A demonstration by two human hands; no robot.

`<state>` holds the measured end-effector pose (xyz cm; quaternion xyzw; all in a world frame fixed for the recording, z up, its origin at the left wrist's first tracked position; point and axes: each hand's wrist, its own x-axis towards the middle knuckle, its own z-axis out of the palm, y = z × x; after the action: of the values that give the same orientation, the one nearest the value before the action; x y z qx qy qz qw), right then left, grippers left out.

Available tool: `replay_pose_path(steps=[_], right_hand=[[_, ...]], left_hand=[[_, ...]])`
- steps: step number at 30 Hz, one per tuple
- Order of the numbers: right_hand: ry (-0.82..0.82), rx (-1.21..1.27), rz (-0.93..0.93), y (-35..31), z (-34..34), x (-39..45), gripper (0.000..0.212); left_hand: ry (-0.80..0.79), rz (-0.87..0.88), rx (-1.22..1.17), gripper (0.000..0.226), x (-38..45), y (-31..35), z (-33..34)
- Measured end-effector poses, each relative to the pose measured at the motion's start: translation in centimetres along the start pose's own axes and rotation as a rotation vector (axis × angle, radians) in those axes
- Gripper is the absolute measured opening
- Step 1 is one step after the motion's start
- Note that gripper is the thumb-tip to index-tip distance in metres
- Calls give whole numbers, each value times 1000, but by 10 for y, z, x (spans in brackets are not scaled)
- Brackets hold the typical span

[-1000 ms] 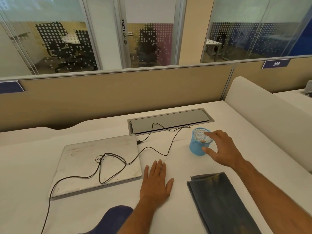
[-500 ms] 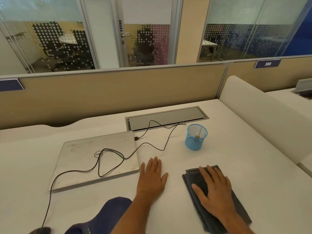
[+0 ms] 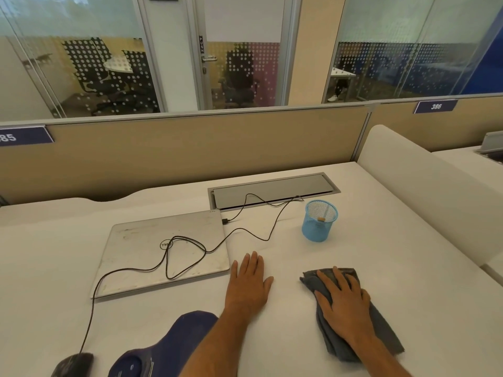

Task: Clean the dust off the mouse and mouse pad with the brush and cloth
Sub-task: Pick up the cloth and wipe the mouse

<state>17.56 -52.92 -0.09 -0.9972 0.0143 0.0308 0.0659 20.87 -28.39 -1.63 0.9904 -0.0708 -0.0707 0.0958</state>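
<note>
On the table (image 3: 381, 254), the closed laptop (image 3: 163, 254) lies left of centre, a cable (image 3: 190, 248) looped across its lid. Behind it sits the cable hatch (image 3: 275, 190); right of that stands the mesh cup (image 3: 319, 221). The left hand (image 3: 249, 284) rests flat just right of the laptop. Further right, the right hand (image 3: 344, 303) lies on the cloth (image 3: 381, 333). At the near edge, the mouse (image 3: 72, 364) lies left of the mouse pad (image 3: 168, 346).
</note>
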Motion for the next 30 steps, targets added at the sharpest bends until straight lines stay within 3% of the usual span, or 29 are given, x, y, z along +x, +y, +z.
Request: replay_pose_path(steps=[8,15,20,30], right_hand=[[107,239,-37,5,-6,9,44],[292,783,-181,-27,-35,-5,43],[221,956,-213,-86,-41,-17,43],[-44,965,-599,-236,-39,-54,53]], left_hand=[[78,81,-62,72,-29,-15,-23],[249,56,-126,75,-63,-58,-61],[279,-37,-91,77,-98,-117,-81],[300,-325,-299,78,-204,-235,-94]])
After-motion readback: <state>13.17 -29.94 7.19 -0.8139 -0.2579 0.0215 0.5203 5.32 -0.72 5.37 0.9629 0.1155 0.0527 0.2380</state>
